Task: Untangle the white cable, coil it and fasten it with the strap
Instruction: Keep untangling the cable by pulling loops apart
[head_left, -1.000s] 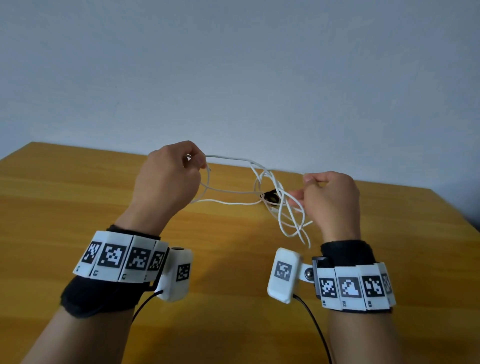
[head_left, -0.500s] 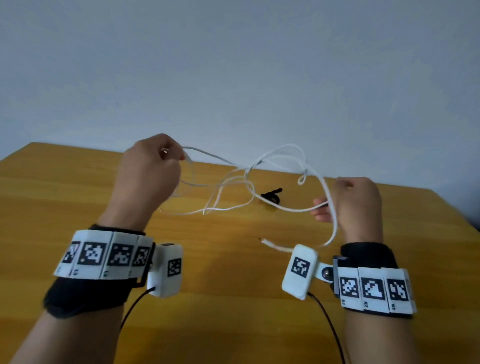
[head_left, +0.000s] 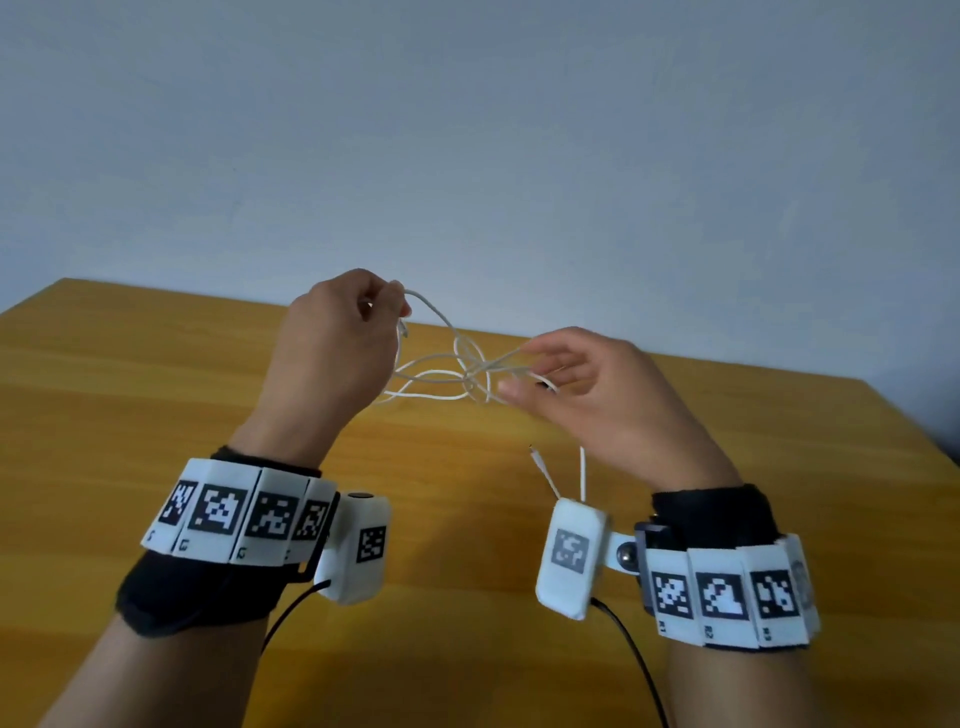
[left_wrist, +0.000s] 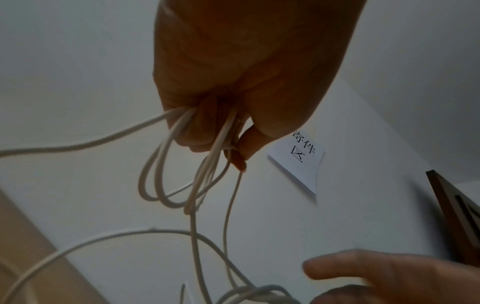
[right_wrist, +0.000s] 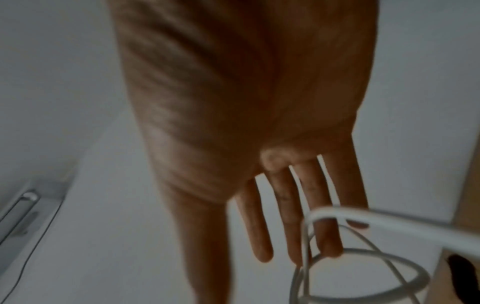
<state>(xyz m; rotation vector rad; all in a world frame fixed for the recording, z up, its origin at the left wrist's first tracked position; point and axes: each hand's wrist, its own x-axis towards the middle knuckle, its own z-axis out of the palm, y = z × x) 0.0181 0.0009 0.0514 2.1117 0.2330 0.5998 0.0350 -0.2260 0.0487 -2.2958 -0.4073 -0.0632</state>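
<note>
A: What blocks the gap between the hands?

B: The white cable (head_left: 457, 371), looped and crossed from the left hand (head_left: 332, 358) to the right hand (head_left: 597, 400), held above the table (head_left: 130, 405).

A: Anything lower?

B: One loose end hangs near the right wrist. A small dark thing, maybe the strap (head_left: 545, 385), lies behind the right fingers. Left, right and near tabletop shows bare wood.

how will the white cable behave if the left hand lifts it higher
Probably floppy: the cable sags in loose loops between the left hand and right hand. Likely light, since a fingertip pinch holds several strands. The crossed loops may snag and tighten rather than fall free.
</note>
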